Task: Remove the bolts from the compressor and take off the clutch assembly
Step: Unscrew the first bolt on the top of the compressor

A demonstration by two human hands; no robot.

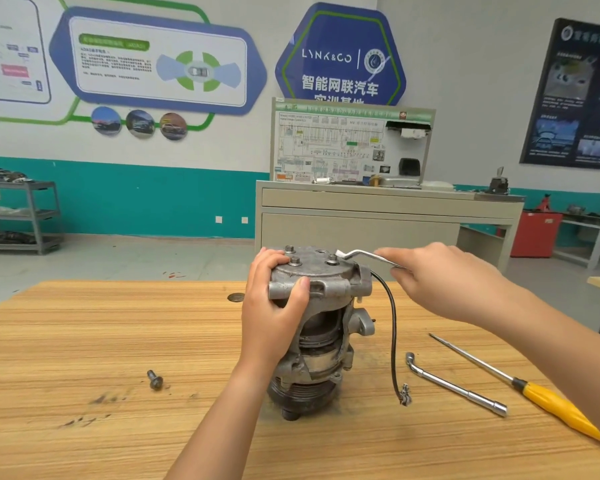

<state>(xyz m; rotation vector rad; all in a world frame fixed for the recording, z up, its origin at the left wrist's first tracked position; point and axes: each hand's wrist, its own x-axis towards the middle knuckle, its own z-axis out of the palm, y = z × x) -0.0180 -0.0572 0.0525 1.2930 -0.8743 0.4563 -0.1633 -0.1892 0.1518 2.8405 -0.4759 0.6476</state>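
Wooden table [84, 341]: loose dark bolt [155, 379] lies near left.
Left hand [274, 306]: grips the grey metal compressor [326, 285], upright at centre.
Right hand [440, 282]: pinches a bent silver wrench [361, 252] over its top.
Near right: L-shaped socket wrench [458, 386], yellow-handled screwdriver [551, 403].

Left hand [274, 306] grips compressor [321, 327]; right hand [440, 282] holds wrench [368, 255].

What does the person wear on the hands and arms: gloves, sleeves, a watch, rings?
Nothing that shows. The left hand and the right hand are bare, without gloves or rings. The left forearm and the right forearm are bare too: no sleeve, watch or band is in view.
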